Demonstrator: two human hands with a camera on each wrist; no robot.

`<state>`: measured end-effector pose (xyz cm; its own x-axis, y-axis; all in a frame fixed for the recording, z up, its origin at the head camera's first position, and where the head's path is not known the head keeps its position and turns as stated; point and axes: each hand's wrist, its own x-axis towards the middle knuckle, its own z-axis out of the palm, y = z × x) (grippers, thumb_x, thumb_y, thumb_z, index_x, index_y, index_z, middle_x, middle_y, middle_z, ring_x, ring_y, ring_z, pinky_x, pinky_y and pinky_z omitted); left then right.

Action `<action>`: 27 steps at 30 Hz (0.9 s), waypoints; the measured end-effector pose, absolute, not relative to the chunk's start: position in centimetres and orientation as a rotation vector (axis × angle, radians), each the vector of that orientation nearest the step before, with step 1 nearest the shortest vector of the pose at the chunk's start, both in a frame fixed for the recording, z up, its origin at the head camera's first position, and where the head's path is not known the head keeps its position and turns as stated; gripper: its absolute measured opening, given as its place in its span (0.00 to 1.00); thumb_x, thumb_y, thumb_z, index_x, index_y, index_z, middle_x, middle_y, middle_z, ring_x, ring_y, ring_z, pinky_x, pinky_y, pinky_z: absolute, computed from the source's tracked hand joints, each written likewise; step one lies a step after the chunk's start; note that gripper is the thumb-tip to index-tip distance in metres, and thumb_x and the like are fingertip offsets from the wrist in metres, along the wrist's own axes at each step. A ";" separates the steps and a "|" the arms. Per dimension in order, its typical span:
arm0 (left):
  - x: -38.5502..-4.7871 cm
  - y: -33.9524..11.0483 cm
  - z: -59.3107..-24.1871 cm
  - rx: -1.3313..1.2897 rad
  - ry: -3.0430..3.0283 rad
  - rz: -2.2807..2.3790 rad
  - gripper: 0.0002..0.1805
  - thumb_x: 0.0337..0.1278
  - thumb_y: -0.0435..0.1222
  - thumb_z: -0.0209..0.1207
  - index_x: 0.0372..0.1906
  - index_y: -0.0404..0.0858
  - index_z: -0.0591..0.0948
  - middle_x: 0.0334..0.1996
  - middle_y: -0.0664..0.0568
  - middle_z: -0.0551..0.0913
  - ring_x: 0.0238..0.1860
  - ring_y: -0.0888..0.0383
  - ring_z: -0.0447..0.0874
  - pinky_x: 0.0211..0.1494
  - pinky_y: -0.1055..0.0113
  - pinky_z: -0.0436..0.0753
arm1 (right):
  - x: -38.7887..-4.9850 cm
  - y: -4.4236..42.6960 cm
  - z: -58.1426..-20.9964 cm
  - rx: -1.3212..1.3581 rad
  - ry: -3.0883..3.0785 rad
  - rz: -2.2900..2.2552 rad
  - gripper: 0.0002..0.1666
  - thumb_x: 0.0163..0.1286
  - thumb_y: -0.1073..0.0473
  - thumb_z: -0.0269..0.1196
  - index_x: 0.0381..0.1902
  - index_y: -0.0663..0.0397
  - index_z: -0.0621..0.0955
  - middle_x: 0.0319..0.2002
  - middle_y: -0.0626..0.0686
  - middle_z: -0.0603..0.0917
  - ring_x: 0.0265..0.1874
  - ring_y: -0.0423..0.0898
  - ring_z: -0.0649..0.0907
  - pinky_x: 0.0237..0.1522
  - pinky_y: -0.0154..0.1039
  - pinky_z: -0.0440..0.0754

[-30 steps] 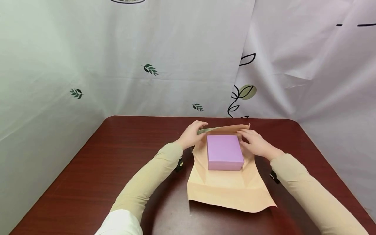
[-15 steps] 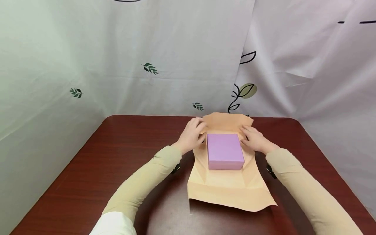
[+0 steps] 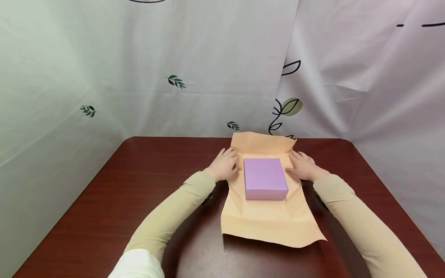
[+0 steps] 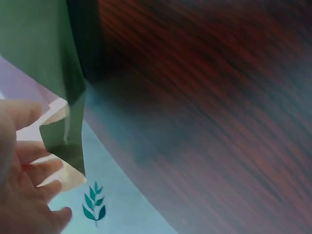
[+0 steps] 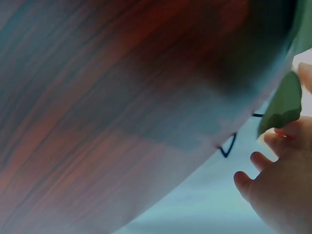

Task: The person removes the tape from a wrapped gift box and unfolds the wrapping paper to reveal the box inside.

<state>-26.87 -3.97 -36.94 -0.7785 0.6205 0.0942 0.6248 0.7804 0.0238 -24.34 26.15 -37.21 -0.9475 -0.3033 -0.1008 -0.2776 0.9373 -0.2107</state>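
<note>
A lavender box [image 3: 265, 174] lies flat on a sheet of tan wrapping paper [image 3: 271, 233], whose far end stands up behind it. Beside the box's left side, my left hand [image 3: 223, 165] touches the paper's left edge. My right hand [image 3: 304, 165] rests at the opposite edge, its fingers near the upright far flap. In the left wrist view the paper's green underside [image 4: 36, 34] shows, with the thumb apart from the loosely bent fingers [image 4: 41, 170]. The right wrist view has the right fingers [image 5: 263, 161] spread near a green paper corner [image 5: 285, 100]; their tips are partly hidden.
All of this is on a dark red-brown wooden table [image 3: 139, 185] with rounded far corners. Directly behind its far edge hangs a white curtain [image 3: 208, 58] with leaf prints, which also closes off both sides. The paper's near end lifts slightly off the tabletop.
The far flap, earlier folded toward the box, has swung back and up. Both hands have let go of its top edge and moved outward to the paper's sides. The box stays put.
</note>
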 end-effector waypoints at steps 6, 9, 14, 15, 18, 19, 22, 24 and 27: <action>-27.1 -4.4 -37.2 -0.935 -3.060 -0.020 0.26 0.65 0.47 0.52 0.61 0.34 0.73 0.73 0.46 0.56 0.75 0.43 0.45 0.73 0.48 0.51 | -24.4 26.6 -37.8 -0.357 2.890 -0.250 0.45 0.71 0.42 0.49 0.70 0.74 0.53 0.71 0.72 0.51 0.68 0.72 0.50 0.64 0.69 0.47; -27.2 -4.5 -37.3 -0.905 -3.139 -0.014 0.35 0.64 0.52 0.53 0.69 0.35 0.64 0.74 0.46 0.53 0.75 0.43 0.42 0.74 0.49 0.49 | -24.5 26.7 -38.0 -0.359 2.879 -0.244 0.47 0.71 0.40 0.48 0.70 0.74 0.54 0.71 0.71 0.52 0.68 0.72 0.50 0.64 0.69 0.47; -27.4 -4.7 -37.6 -0.878 -3.234 0.037 0.51 0.54 0.63 0.55 0.73 0.35 0.55 0.75 0.46 0.50 0.75 0.44 0.39 0.75 0.51 0.48 | -24.9 26.9 -38.5 -0.376 2.857 -0.200 0.50 0.70 0.35 0.46 0.70 0.72 0.54 0.71 0.70 0.53 0.68 0.72 0.50 0.64 0.69 0.48; -27.4 -4.7 -37.7 -0.880 -3.249 0.048 0.53 0.53 0.64 0.55 0.73 0.35 0.53 0.75 0.46 0.49 0.75 0.44 0.39 0.75 0.50 0.48 | -24.9 26.9 -38.5 -0.373 2.847 -0.190 0.50 0.70 0.35 0.46 0.70 0.72 0.54 0.71 0.70 0.54 0.68 0.72 0.50 0.64 0.69 0.48; -27.3 -4.7 -37.7 -0.881 -3.292 0.066 0.56 0.50 0.66 0.56 0.74 0.34 0.51 0.75 0.46 0.48 0.75 0.43 0.39 0.75 0.50 0.48 | -24.9 26.8 -38.2 -0.360 2.815 -0.175 0.49 0.70 0.35 0.46 0.70 0.72 0.54 0.70 0.71 0.53 0.68 0.73 0.50 0.64 0.70 0.48; -27.3 -4.7 -37.7 -0.882 -3.303 0.072 0.57 0.49 0.66 0.56 0.74 0.34 0.51 0.75 0.45 0.48 0.75 0.43 0.39 0.75 0.50 0.48 | -24.8 26.7 -38.1 -0.351 2.802 -0.177 0.49 0.70 0.35 0.46 0.70 0.71 0.54 0.70 0.71 0.53 0.68 0.73 0.50 0.64 0.70 0.48; -27.1 -4.8 -37.6 -0.884 -3.330 0.083 0.57 0.49 0.66 0.57 0.74 0.34 0.51 0.75 0.46 0.49 0.75 0.44 0.40 0.75 0.49 0.48 | -24.7 26.7 -38.0 -0.326 2.771 -0.172 0.49 0.70 0.35 0.47 0.71 0.70 0.53 0.71 0.70 0.52 0.68 0.73 0.49 0.64 0.70 0.46; -27.0 -4.8 -37.6 -0.879 -3.349 0.082 0.57 0.49 0.66 0.57 0.74 0.34 0.52 0.75 0.46 0.50 0.75 0.44 0.41 0.74 0.49 0.48 | -24.7 26.7 -38.2 -0.318 2.764 -0.157 0.50 0.70 0.35 0.47 0.71 0.70 0.53 0.72 0.69 0.51 0.68 0.73 0.49 0.64 0.70 0.46; -26.9 -4.8 -37.7 -0.864 -3.370 0.083 0.56 0.49 0.66 0.57 0.73 0.34 0.53 0.75 0.46 0.51 0.75 0.44 0.42 0.74 0.49 0.49 | -24.8 26.8 -38.5 -0.303 2.756 -0.128 0.50 0.69 0.34 0.47 0.72 0.68 0.52 0.72 0.69 0.49 0.69 0.72 0.48 0.65 0.70 0.45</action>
<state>-26.94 -4.84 -37.74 -0.8235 0.4594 -0.3328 0.4753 0.8790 0.0374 -24.76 26.81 -38.46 -0.9108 -0.2261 -0.3454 -0.1932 0.9729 -0.1273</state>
